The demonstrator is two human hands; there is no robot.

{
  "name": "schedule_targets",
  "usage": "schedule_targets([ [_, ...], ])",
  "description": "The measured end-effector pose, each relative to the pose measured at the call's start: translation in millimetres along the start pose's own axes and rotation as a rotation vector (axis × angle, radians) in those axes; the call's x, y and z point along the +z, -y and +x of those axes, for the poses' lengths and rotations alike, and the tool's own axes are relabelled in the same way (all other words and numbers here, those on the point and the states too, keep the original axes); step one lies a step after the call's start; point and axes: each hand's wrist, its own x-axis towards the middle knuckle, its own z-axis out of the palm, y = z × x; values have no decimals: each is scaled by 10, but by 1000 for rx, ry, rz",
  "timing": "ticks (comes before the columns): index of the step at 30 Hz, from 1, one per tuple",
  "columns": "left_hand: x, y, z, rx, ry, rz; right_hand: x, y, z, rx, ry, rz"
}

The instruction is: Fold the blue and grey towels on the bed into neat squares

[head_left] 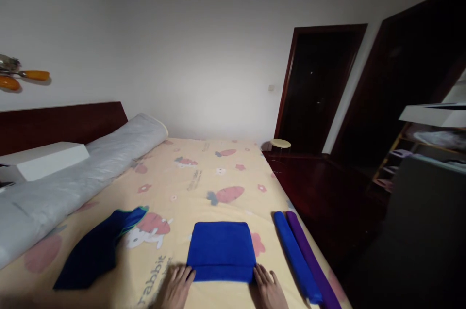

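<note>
A blue towel (222,251) lies folded into a rectangle on the bed, with a narrow strip turned over along its near edge. At that strip's left end, my left hand (179,284) grips the corner, thumb at the edge. My right hand (268,285) holds the opposite near corner, fingers bent against the fabric. The undersides of both grips are hidden. To the right, a rolled blue towel (296,258) and a rolled purple towel (313,260) lie side by side. On the left spreads a dark blue cloth (92,251) with green edging.
The bed's cream sheet (192,197) has carrot and rabbit prints. A grey rolled mattress or pad (109,154) and a white box (51,158) lie by the headboard (65,124). Beyond the bed's right edge are a stool (280,143), a door (320,90) and a shelf rack (391,163).
</note>
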Motion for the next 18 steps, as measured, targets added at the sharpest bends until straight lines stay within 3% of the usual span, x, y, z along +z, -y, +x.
schedule_targets([
  [6, -48, 36, -38, -34, -81, 60, -6, -25, -60, -60, -118, -28],
  [13, 22, 51, -29, -55, -94, 112, -214, 115, 33, 86, -70, -3],
  [18, 58, 70, -24, -61, -106, 119, -350, 185, 39, 84, -85, 23],
])
